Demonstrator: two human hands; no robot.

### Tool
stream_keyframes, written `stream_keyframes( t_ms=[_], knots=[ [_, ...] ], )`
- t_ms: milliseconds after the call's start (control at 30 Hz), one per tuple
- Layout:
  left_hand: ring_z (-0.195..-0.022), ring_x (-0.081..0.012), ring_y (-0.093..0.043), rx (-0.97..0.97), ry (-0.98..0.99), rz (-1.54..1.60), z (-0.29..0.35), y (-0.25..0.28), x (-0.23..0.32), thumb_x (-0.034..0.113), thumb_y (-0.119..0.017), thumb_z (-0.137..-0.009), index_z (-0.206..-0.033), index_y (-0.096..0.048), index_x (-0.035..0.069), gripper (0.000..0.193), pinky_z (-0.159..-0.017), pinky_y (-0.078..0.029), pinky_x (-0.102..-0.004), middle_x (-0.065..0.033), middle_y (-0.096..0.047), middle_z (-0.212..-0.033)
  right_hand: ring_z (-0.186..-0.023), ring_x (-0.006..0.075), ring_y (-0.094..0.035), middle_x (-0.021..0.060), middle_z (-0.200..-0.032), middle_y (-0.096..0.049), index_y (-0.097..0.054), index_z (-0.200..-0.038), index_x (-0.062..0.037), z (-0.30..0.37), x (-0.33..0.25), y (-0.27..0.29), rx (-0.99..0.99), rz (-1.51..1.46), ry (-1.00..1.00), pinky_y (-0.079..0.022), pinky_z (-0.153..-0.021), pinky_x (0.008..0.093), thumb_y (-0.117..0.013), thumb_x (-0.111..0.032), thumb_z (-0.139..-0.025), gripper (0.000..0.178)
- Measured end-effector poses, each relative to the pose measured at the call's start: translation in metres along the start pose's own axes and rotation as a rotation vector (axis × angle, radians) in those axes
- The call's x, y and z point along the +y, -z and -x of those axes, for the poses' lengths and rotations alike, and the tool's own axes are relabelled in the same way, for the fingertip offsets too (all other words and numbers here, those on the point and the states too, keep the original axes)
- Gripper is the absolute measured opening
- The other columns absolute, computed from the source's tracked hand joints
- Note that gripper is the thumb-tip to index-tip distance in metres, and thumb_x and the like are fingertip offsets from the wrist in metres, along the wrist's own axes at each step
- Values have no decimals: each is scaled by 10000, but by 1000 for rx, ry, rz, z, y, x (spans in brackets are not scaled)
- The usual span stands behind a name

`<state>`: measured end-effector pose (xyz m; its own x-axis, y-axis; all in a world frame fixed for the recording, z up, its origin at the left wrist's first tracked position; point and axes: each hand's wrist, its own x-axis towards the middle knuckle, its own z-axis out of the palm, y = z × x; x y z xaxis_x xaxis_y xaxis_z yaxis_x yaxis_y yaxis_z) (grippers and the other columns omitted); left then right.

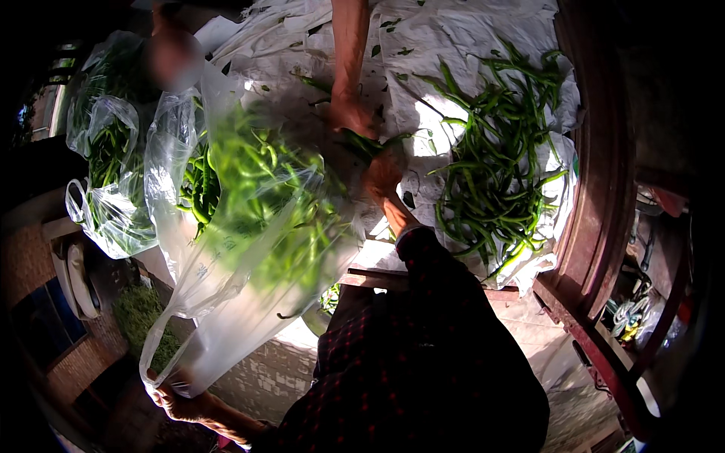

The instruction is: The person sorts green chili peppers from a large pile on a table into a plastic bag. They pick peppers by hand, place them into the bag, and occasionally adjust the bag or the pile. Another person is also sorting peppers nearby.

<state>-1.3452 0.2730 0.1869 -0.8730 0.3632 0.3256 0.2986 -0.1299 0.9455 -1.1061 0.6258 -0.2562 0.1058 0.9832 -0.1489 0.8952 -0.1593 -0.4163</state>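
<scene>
My left hand, at the lower left, is closed on the handle end of a clear plastic bag. The bag slants up toward the cloth, bulging with long green chili peppers, part of it blurred. Near the middle, my right hand is closed around a few dark green chili peppers. Another person's hand reaches down from the top edge and meets the same peppers, almost touching my fingers. Some of my right fingers are hidden.
A white cloth carries a loose heap of chili peppers on the right. More filled plastic bags stand at the left. A dark reddish frame borders the cloth on the right. The other person is at the upper left.
</scene>
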Motion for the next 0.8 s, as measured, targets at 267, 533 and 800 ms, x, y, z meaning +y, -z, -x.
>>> stream_keyframes(
  t_ms=[267, 533, 800],
  knots=[
    [-771, -204, -646, -565, -102, 85, 26, -61, 2, 262, -720, -804, -893, -617, 11, 285, -767, -518, -342, -83, -687, -864, -621, 221, -570, 102, -690, -578, -603, -753, 3, -64, 37, 100, -689, -476, -164, -456, -539, 336, -640, -322, -715, 330],
    [-502, -239, -616, -1060, -64, 231, 23, -91, 0, 76, -764, -761, -983, -693, -42, 262, -528, -511, -337, -103, -604, -578, -443, 175, -473, 69, -523, -493, -544, -609, -26, -46, 54, 239, -823, -691, -210, -347, -419, 323, -653, -113, -578, 142],
    [-480, -252, -602, -1316, -160, 165, 27, -108, -8, 107, -769, -773, -1063, -685, -22, 328, -514, -492, -333, -98, -578, -552, -427, 201, -509, 100, -617, -556, -588, -925, 4, 8, 71, 348, -933, -918, -190, -402, -417, 357, -655, -81, -623, 321]
  ],
)
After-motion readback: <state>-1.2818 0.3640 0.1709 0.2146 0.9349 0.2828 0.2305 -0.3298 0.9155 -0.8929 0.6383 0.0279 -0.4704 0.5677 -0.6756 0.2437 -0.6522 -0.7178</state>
